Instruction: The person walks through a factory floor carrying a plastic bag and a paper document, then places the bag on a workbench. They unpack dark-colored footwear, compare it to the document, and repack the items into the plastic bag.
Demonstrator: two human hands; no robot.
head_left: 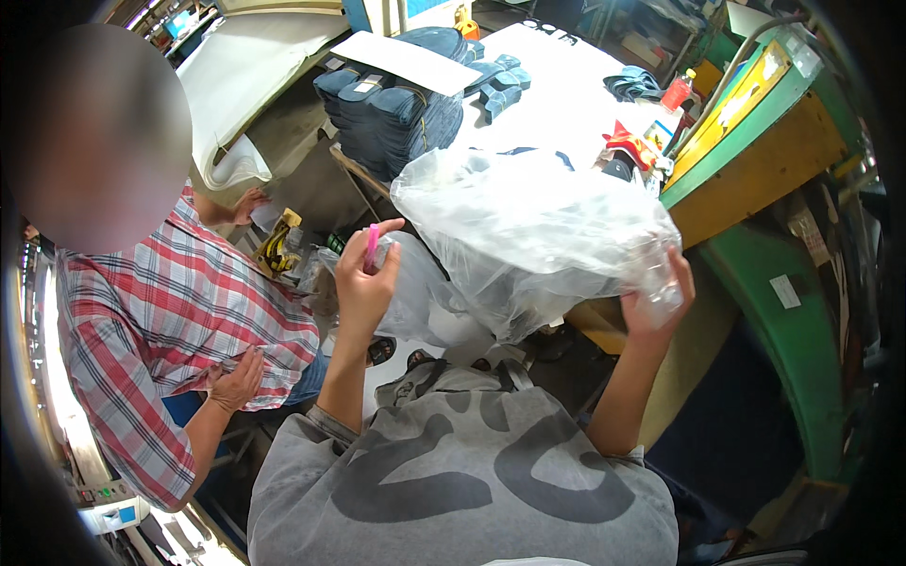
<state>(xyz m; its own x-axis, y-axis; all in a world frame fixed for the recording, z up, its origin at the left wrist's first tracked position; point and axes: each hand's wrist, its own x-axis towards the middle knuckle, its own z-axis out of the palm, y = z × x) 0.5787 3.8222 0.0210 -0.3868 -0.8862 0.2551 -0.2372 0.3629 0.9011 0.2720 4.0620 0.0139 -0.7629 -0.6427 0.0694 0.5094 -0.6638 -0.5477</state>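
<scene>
A large clear plastic bag (528,212), crumpled and puffed out, spreads in front of me across the table's near edge. My right hand (656,302) is closed on its right end, with the film bunched between fingers and thumb. My left hand (363,288) is raised to the left of the bag, its fingers pinching a slim pink stick-like thing (373,247) whose kind I cannot make out. Some clear film shows just behind those fingers; whether the hand also grips it is unclear. More clear plastic (411,297) hangs lower, between my left hand and the bag.
A co-worker in a plaid shirt (179,330) stands close on my left. Bundled stacks of dark blue cut fabric (392,123) lie at the far left of the white table (557,71), under a white board (406,61). A green and yellow machine (755,141) stands at right, near a red bottle (677,91).
</scene>
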